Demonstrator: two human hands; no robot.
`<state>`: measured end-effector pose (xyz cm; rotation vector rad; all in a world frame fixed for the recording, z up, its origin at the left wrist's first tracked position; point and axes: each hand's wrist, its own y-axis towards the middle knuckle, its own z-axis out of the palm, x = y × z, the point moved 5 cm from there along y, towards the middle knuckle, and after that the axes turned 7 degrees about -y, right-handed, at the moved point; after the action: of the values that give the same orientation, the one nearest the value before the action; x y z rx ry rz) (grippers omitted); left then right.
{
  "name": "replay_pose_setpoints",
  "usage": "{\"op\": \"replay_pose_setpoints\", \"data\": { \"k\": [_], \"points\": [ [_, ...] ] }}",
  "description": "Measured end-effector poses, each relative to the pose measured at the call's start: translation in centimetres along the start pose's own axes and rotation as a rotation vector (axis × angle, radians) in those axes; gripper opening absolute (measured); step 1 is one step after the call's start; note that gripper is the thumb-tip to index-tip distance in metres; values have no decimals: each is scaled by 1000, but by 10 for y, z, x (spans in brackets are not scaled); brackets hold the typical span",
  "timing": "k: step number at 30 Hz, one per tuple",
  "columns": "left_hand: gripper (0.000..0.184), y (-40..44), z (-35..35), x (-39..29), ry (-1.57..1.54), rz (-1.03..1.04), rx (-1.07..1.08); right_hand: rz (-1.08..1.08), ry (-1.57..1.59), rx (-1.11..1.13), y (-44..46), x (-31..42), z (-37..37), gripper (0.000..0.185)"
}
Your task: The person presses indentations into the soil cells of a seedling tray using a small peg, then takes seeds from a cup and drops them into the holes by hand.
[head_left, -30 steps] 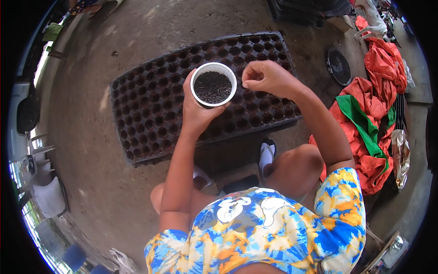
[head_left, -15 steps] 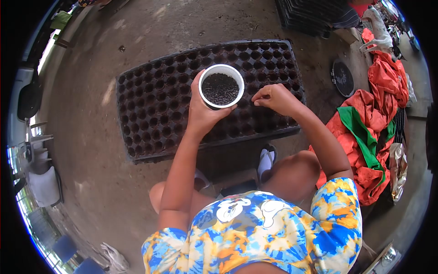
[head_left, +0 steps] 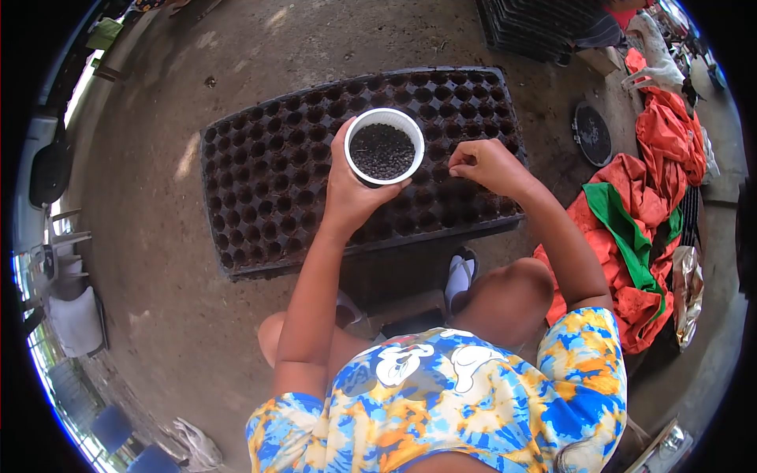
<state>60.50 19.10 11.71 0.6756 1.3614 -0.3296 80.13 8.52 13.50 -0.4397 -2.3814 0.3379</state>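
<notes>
My left hand (head_left: 352,185) is wrapped round a white plastic cup (head_left: 418,154), held up with its mouth facing me. Small dark seed-like grains (head_left: 382,153) fill part of the cup. Beneath both hands lies a black seedling tray (head_left: 264,189) with rows of round cells that look filled with dark soil. To the right of the cup, my right hand (head_left: 490,167) hovers over the tray with thumb and fingertips pinched together. Whatever sits in that pinch is too small to make out.
Stacked black trays (head_left: 536,27) stand at the far right, near another person's leg. Red sacks (head_left: 623,197) with a green cloth (head_left: 619,225) are heaped on the right, beside a round black lid-like disc (head_left: 591,134). A white dog (head_left: 656,55) is behind them. My sandalled foot (head_left: 460,276) is near the tray's front edge.
My right hand has shifted slightly to the right, away from the cup, with its fingers still pinched. The left hand and cup have barely moved.
</notes>
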Motion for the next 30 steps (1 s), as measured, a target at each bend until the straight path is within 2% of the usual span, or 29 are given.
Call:
{"op": "replay_pose_setpoints", "data": {
  "k": [3,6,8,10,13,18,20,22,24,25,28,30],
  "points": [
    [100,-1,2,-2,10,-13,19,57,-56,-53,-10,0,-12,14],
    [99,-4,9,-2,22,-21,50,-224,-67,-324,-21,48,-40,11],
    [99,-7,19,-5,36,-24,83,-470,-130,-345,-23,76,-31,8],
    [100,-9,28,-11,29,-71,111,-517,-360,-308,-15,87,-6,12],
    [102,-10,34,-15,102,-101,133,-472,-486,-175,-2,90,11,13],
    [101,-10,29,-9,41,-80,96,-446,-130,-173,-2,88,-13,12],
    [100,-7,22,-7,39,-45,75,-358,52,-138,-11,81,-27,11],
    [99,-4,11,-4,61,-8,43,-203,73,-44,-18,58,-21,12],
    [99,-2,3,1,26,6,23,-189,-35,5,-19,34,-1,12],
    [99,-1,2,1,5,3,14,-248,-119,-16,-20,31,7,12],
    [99,-1,3,-1,-23,-8,19,-136,-136,0,-24,18,14,13],
    [99,-3,7,-2,-9,-2,41,-276,-122,-153,-27,34,-6,11]
  ]
}}
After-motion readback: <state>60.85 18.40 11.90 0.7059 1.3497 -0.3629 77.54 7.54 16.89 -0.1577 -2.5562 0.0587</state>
